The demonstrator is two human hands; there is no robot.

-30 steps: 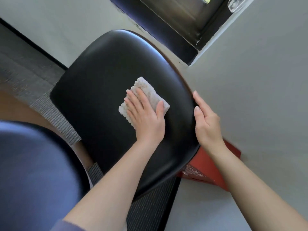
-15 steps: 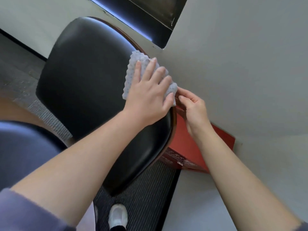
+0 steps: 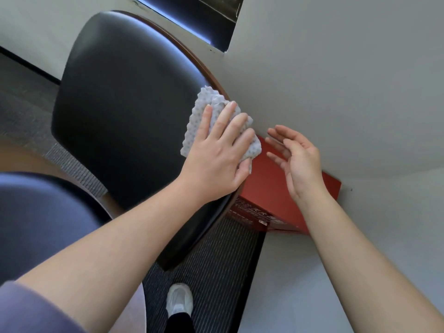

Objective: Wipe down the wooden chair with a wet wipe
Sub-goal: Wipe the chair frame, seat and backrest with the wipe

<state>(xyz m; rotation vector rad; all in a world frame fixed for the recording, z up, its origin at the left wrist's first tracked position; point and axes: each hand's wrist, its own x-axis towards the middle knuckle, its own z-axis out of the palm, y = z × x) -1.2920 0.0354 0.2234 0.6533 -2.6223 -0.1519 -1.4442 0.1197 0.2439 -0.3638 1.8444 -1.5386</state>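
The chair (image 3: 125,97) has a black padded surface framed by a thin brown wooden rim (image 3: 192,57). A white dimpled wet wipe (image 3: 204,104) lies over the rim at the chair's right edge. My left hand (image 3: 216,150) presses flat on the wipe with straight fingers, its thumb hooked over the edge. My right hand (image 3: 295,157) hovers just right of the chair, fingers loosely spread, holding nothing and touching nothing.
A red box (image 3: 271,195) sits on the floor against the grey wall (image 3: 336,80), right under the chair's edge. Dark ribbed carpet (image 3: 216,260) and my white shoe (image 3: 179,300) lie below. A dark window frame (image 3: 206,18) is at the top.
My left hand slid the wipe from the middle of the black pad out to the right rim. My right hand let go of the chair edge and moved away to the right.
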